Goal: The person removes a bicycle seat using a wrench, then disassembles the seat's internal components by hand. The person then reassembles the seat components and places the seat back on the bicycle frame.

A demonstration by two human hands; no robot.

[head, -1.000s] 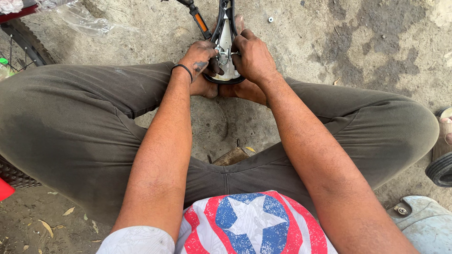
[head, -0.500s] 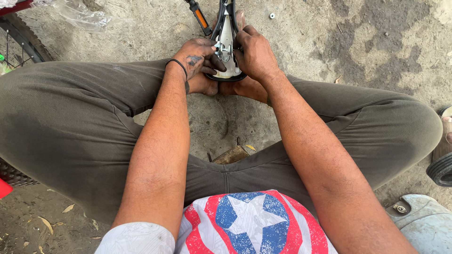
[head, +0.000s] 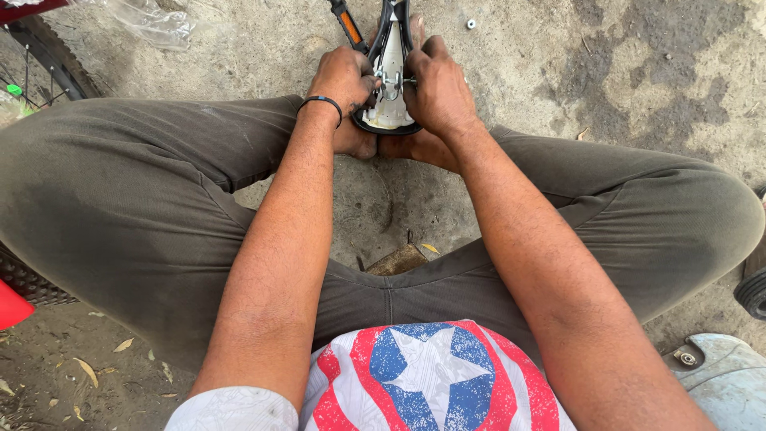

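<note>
Bare, stained concrete ground (head: pixel 638 72) filled the view, with the person seated on it, legs in olive trousers (head: pixel 136 191) spread wide and knees bent so the bare feet (head: pixel 399 145) met in the middle. A shirt with a white star on blue and red rings (head: pixel 431 383) showed at the bottom edge. On the far left lay a bicycle wheel (head: pixel 40 56) with spokes, and beside it a crumpled clear plastic bag (head: pixel 152 24); a pale metal part (head: pixel 718 371) sat at the lower right, with a dark tyre (head: pixel 754 287) just above it. Both forearms ran forward to a bicycle saddle (head: pixel 388 88) turned upside down, its white underside up, resting just above the feet. Its long axis ran straight away from the person, broad rear end nearest the feet and narrow nose pointing to the top edge. The left hand (head: pixel 343 80), with a dark band (head: pixel 323 102) on the wrist, was closed around the saddle's left side. The right hand (head: pixel 437 92) gripped the right side, fingers curled in toward the small clamp bolt (head: pixel 392 78) at the saddle's middle. An orange-handled tool (head: pixel 348 24) lay just left of the nose, slanting up and left. A small white nut (head: pixel 471 24) lay on the ground to the right, well apart from the hands.
</note>
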